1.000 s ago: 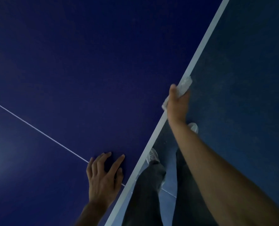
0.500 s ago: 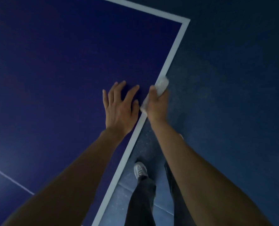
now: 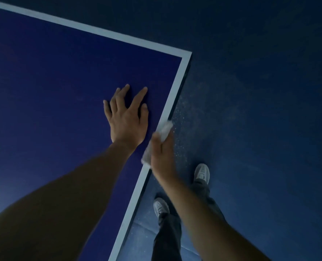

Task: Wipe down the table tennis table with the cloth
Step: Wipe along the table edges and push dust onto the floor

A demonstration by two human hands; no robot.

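Observation:
The dark blue table tennis table [image 3: 52, 91] fills the left of the head view, with a white border line along its right edge and far edge. Its corner is at the upper right. My left hand [image 3: 127, 117] lies flat on the tabletop, fingers spread, close to the right edge. My right hand [image 3: 161, 153] grips a white cloth [image 3: 164, 129] against the table's right edge, just right of my left hand. Part of the cloth shows below my thumb too.
The dark blue floor [image 3: 250, 110] lies to the right of the table and beyond its far edge. My legs in dark trousers and two light shoes [image 3: 201, 173] stand beside the table's right edge.
The table corner has come closer in view as I step along the edge. My right hand with the cloth has slid along the edge, and my left hand has moved forward on the tabletop.

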